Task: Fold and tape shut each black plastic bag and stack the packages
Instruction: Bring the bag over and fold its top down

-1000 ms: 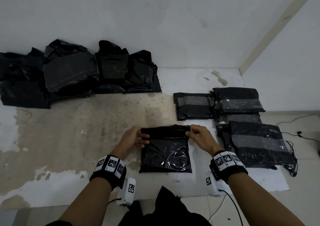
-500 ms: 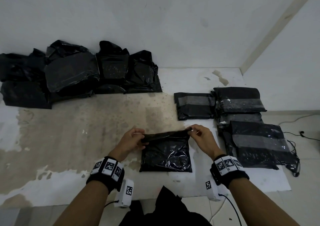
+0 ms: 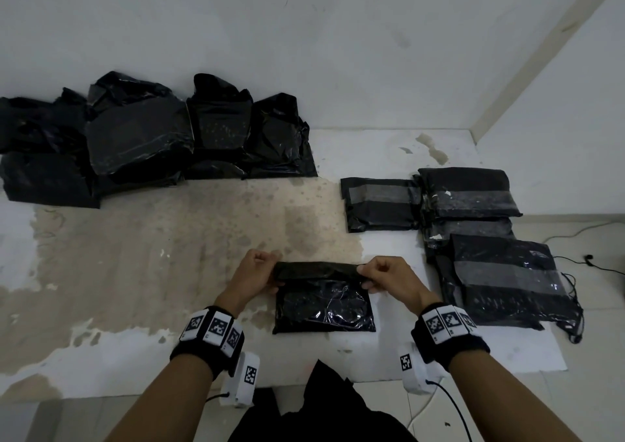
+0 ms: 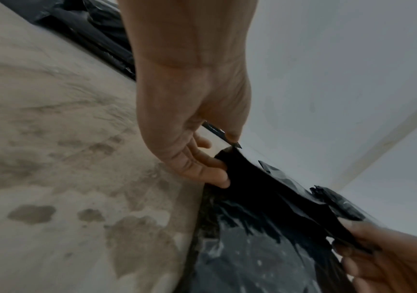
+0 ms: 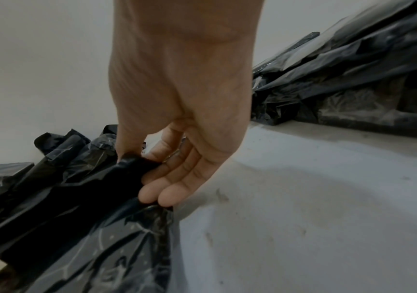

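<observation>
1. bag point(image 3: 324, 306) lies flat on the floor point(image 3: 169, 255), right in front.
2. left hand point(image 3: 252, 277) and right hand point(image 3: 389, 277) each pinch a flap point(image 3: 316, 270) corner, probably for an even fold.

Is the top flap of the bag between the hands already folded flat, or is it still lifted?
Still lifted. The left hand and right hand pinch the flap above the bag.

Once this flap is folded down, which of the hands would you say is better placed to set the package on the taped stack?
Probably the right hand: the taped stack lies on its side.
</observation>
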`<state>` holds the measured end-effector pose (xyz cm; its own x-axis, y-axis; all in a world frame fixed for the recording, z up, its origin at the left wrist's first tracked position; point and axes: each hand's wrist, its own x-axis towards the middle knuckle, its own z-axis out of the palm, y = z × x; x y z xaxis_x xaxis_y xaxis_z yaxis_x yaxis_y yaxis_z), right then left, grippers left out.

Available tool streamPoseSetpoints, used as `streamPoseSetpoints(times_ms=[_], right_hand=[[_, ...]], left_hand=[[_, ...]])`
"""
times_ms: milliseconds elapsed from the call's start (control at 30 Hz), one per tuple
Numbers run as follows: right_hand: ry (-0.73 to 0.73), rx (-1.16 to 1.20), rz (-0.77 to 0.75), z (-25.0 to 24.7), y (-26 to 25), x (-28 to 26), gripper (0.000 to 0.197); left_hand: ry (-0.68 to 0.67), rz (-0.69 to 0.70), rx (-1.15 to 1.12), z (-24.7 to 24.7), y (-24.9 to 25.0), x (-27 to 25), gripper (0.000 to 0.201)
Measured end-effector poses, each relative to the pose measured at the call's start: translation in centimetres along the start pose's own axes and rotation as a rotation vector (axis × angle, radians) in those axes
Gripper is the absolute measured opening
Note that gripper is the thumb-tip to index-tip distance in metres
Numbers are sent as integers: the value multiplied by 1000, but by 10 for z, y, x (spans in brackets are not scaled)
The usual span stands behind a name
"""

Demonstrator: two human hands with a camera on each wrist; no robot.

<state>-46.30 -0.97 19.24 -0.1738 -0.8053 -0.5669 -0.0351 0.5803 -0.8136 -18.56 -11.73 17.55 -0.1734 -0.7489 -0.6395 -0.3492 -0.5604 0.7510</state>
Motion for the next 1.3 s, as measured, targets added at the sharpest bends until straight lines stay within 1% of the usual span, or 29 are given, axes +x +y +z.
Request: streamPoseSetpoints(times_ms=[33, 133, 167, 300, 500, 533, 633, 733, 833, 900, 933, 967, 1000, 1033, 1067, 1100, 1133, 1200, 1233, 1267, 1300], right_hand=[[-6, -13, -16, 1, 1, 2, 16], [-4, -37, -41, 0, 3, 5, 12], [-9, -44, -45, 1, 3, 5, 12], [-29, -15, -70, 3, 7, 0, 13], [-29, -34, -96, 9, 17, -5, 17], [-19, -55, -108, 11, 20, -7, 18], [91, -211, -203, 17, 38, -9, 26], [162, -283, -252, 24, 51, -9, 32], [189, -309, -296, 28, 51, -9, 33], [192, -355, -306, 29, 50, -10, 36], [194, -389, -311, 29, 50, -11, 37], [198, -409, -324, 29, 51, -11, 37], [207, -423, -335, 29, 51, -12, 36], [222, -437, -352, 29, 53, -12, 34], [251, -471, -371, 30, 53, -14, 32], [297, -526, -400, 31, 53, -16, 30], [353, -597, -444, 33, 52, -18, 28], [459, -762, -567, 39, 49, -24, 28], [482, -843, -640, 43, 49, -27, 27], [471, -916, -707, 49, 50, -30, 28], [423, -985, -766, 55, 54, -32, 31]], left_hand=[[0, 5, -12, 2, 1, 0, 35], [-48, 53, 17, 4, -4, 5, 20], [-62, 72, 24, 2, -7, 6, 18], [-83, 182, 75, -4, -20, 8, 33], [-72, 311, 120, -4, -30, 1, 34], [-78, 329, 150, -4, -32, 0, 33], [-66, 391, 240, -4, -42, -1, 35], [34, 496, 430, 2, -47, -6, 36], [195, 544, 516, 9, -50, -16, 39], [336, 644, 625, 14, -53, -22, 37], [367, 726, 710, 18, -53, -25, 38], [351, 826, 795, 23, -55, -28, 41], [286, 930, 890, 28, -58, -30, 44], [192, 1022, 998, 32, -62, -31, 48], [102, 1081, 1109, 34, -68, -32, 51], [32, 1105, 1203, 36, -75, -33, 54], [-9, 1104, 1267, 36, -81, -34, 57], [-28, 1068, 1320, 34, -87, -35, 61], [-26, 1052, 1333, 34, -88, -36, 62], [-23, 1040, 1344, 35, -88, -37, 63], [-25, 1028, 1355, 35, -89, -37, 64]])
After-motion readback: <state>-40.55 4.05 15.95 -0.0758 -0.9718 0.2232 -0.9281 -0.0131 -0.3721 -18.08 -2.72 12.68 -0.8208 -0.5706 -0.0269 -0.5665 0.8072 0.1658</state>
